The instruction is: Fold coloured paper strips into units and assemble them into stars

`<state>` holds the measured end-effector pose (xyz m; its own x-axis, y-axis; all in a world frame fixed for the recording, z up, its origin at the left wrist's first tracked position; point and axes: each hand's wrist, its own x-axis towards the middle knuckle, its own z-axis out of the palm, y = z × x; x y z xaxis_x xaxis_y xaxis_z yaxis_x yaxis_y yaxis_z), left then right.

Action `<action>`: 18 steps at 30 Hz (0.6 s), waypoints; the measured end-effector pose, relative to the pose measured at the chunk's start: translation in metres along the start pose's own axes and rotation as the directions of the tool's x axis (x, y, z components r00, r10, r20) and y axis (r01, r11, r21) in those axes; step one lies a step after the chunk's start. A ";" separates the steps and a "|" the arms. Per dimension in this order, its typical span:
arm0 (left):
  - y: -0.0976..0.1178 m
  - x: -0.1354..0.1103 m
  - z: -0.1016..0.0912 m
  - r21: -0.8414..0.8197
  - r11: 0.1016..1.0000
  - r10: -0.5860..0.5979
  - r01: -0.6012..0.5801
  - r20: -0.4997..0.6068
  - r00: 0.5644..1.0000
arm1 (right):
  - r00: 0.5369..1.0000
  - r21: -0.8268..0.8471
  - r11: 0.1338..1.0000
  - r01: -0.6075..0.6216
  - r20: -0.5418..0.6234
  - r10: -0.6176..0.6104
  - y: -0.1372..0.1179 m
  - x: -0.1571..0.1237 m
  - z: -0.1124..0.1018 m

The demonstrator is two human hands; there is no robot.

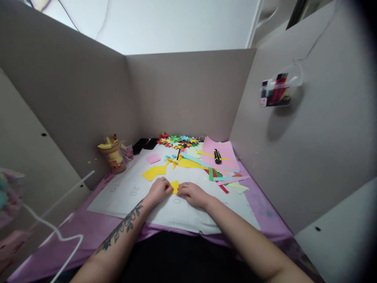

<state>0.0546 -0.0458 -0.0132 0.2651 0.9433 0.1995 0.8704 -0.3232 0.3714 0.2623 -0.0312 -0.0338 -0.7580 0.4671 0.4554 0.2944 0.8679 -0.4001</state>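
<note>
From my end, the bench (269, 218) looks crowded toward its far edge, where paper stars (178, 140) lie heaped in red, green, blue and yellow, with two black flat objects (150, 144) beside them toward the far left corner. A brown-and-yellow cup (115, 158) stands by the left edge. Toward the far right corner I see pink sheets (209, 148) with a black-and-yellow cutter (217, 156) on top, and nearer me a tangle of coloured strips (219, 179). A yellow offcut (154, 172) lies just beyond the left hand (160, 191), with small folded pieces (173, 162) farther off. A white cable (66, 238) crosses my view over the near left corner, and a pink item (13, 243) is cut off by the left border. Blur keeps me from reading the contents of the clear holder (278, 92) on the right wall. Between the middle and the near edge of the bench is the yellow paper (174, 186), small, bright and angular, its sides partly covered by fingers; I can't make out its creases. The left hand pinches its left side, the right hand (193, 194) its right.
</note>
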 end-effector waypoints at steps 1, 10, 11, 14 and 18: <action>0.000 0.001 0.000 0.001 1.000 -0.002 0.002 0.001 1.000 | 1.000 0.000 1.000 0.003 0.003 -0.003 0.000 0.000 0.000; -0.002 0.006 0.002 0.008 0.999 -0.040 0.040 0.033 0.999 | 0.999 0.008 0.999 -0.037 0.031 0.037 -0.003 0.001 -0.002; -0.002 0.006 0.001 0.007 0.999 -0.039 0.039 0.039 0.998 | 0.999 0.014 0.999 -0.030 0.031 0.030 -0.003 0.001 -0.002; -0.003 0.008 0.000 0.006 1.000 -0.029 0.029 0.052 0.998 | 0.999 0.024 0.999 -0.026 0.029 0.026 -0.001 0.000 -0.001; -0.002 0.010 0.000 0.007 1.000 -0.013 0.013 0.063 0.998 | 0.999 0.034 0.998 -0.043 0.025 0.042 0.001 -0.002 0.001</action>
<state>0.0554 -0.0352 -0.0122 0.2791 0.9504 0.1372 0.8766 -0.3105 0.3676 0.2636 -0.0311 -0.0359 -0.7593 0.4988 0.4180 0.3067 0.8408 -0.4462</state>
